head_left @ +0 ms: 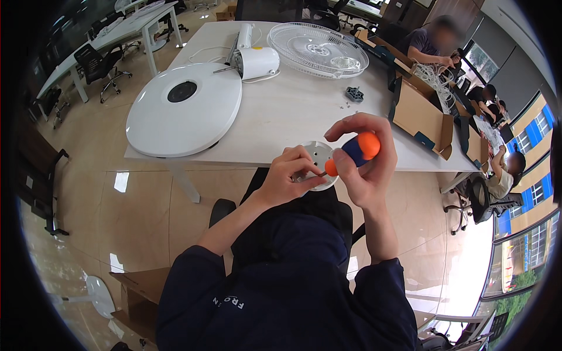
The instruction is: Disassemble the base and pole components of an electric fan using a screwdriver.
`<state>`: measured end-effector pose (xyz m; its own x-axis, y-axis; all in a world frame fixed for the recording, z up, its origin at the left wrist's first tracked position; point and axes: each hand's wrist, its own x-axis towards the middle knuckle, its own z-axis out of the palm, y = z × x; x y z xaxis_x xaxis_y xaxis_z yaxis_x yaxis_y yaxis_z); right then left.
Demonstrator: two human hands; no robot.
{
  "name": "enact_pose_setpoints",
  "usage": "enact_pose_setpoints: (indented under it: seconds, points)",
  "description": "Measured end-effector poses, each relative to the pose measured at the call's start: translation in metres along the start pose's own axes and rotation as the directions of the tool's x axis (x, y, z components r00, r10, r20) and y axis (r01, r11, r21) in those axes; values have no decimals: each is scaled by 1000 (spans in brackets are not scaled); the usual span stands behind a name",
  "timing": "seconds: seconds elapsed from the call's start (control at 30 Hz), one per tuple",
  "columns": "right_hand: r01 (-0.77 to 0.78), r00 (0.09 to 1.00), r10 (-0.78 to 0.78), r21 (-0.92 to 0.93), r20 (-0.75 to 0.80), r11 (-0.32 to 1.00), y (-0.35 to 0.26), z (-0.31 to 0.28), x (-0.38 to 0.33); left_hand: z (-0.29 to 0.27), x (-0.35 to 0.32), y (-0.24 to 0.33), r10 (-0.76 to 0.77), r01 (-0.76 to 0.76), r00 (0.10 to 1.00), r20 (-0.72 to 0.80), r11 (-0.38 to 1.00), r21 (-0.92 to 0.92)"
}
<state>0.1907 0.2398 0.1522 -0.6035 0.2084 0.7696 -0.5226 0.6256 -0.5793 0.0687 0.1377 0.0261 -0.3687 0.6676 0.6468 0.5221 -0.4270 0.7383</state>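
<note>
Twisting off-axis could skid the screwdriver [355,152], clasped in the right hand [374,175], across the white disc [322,153] by the desk's [293,111] near edge into the left hand [283,178], whose grip I cannot tell.

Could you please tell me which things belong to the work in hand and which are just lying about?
In use:
- orange-and-blue screwdriver, in the right hand
- round white part, at the left hand

Lying about, perhaps related:
- white disc
- round white grille
- small grey part
- cardboard box
</note>
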Motion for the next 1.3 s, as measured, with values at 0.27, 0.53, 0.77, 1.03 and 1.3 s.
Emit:
enact_pose_setpoints:
  seconds: [0.27,0.53,0.77,1.03,1.3]
  points:
    - [-23,999,23,8,-48,1000,1,3,-2,-10,5,7,120,-135,984,128,985,112]
    - [-42,998,45,52,-48,998,6,4,-4,-34,13,21,87,-160,951,297,960,231]
    - [46,991,-28,138,-131,989,-13,2,-16,-33,11,27,16,-79,961,276,973,219]
    - [-283,953,301,-306,12,909,4,-1,-75,-28,21,3,10,-15,986,167,999,29]
    - [-438,898,399,-318,-183,841,36,14,-121,-11,111,-100,-322,317,947,7,931,-182]
